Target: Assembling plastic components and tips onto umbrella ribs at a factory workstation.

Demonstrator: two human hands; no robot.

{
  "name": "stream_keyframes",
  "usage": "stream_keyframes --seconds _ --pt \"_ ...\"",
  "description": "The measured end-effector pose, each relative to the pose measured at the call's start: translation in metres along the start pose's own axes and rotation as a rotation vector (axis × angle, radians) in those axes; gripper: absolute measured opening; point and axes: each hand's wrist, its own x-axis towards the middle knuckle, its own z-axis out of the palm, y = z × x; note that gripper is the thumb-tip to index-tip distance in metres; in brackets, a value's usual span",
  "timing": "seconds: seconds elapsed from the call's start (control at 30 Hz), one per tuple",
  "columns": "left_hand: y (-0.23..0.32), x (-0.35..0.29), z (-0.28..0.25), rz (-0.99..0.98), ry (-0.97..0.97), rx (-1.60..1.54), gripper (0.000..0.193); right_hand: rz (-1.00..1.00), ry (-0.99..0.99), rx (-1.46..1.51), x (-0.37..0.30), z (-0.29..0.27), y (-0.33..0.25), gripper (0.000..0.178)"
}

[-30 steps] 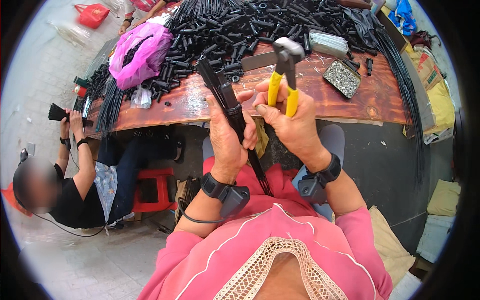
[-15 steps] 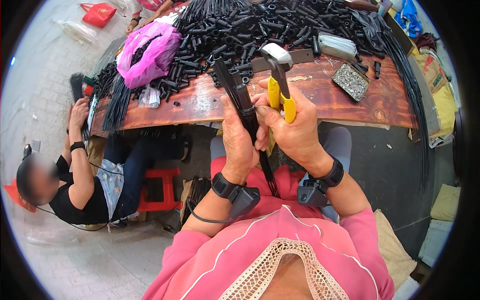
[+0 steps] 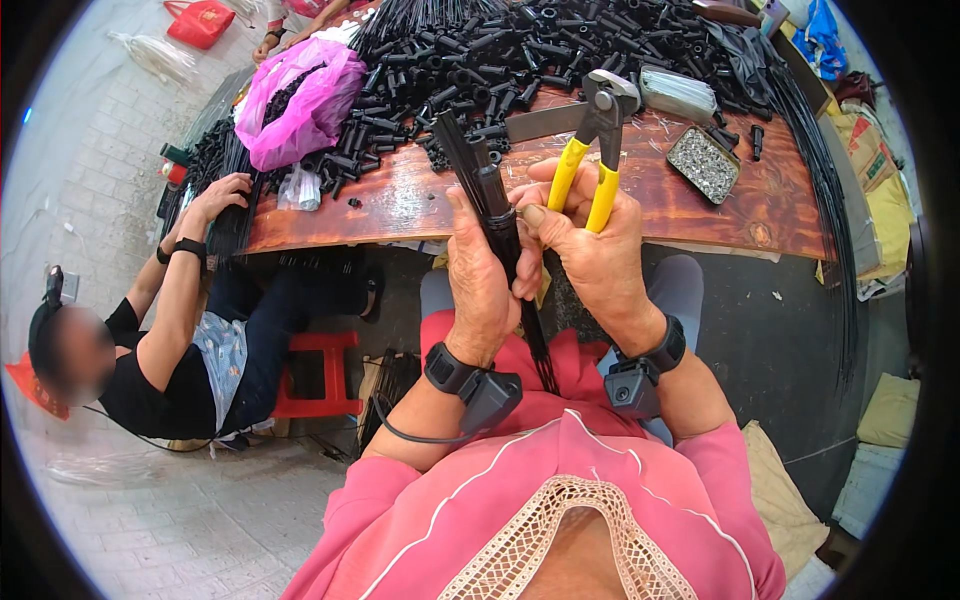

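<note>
Black rod bundle (image 3: pixel 503 238) fills my remote view, held aslant at the near edge of the wooden table (image 3: pixel 710 222). Its long axis runs from upper left to lower right: the top end points away from the camera and leftward, showing over the table, while the tapering tail slopes back and rightward, short of the table's near edge, to the pink-clothed lap (image 3: pixel 585 365). A thicker black tube (image 3: pixel 493 190) lies along the rods and points the same way.

I see the left hand (image 3: pixel 482 295) wrapped round the bundle just before the table's edge, thumb on its left flank. The right hand (image 3: pixel 603 255) carries yellow-handled pliers (image 3: pixel 606 118), their head aimed out over the table, while its thumb and forefinger pinch close at the bundle's right side; whether something tiny sits between them I cannot tell.

Black tubular parts (image 3: pixel 480 70) heap toward the table's far side, with a pink plastic bag (image 3: pixel 290 125) on its left. Small metal pieces (image 3: pixel 703 163) fill a tin on its right. At the table's left end a co-worker (image 3: pixel 160 385) reaches to dark rods (image 3: pixel 235 228).
</note>
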Motion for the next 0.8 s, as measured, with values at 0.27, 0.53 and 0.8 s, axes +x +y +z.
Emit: stream_keyframes --seconds 0.27,0.53,0.8 --pt "-0.0005 0.0006 -0.0034 -0.005 0.001 -0.005 0.081 0.06 -0.037 -0.024 0.0005 -0.0008 -0.0023 0.028" --pt "0.0005 0.0006 -0.0035 -0.007 -0.014 0.007 0.082 0.017 0.001 0.06 0.0002 0.0011 0.0005 0.019" --pt "-0.0018 0.0011 -0.0056 0.009 0.006 0.004 0.08 0.006 0.009 0.068 0.0002 0.0014 0.0025 0.02"
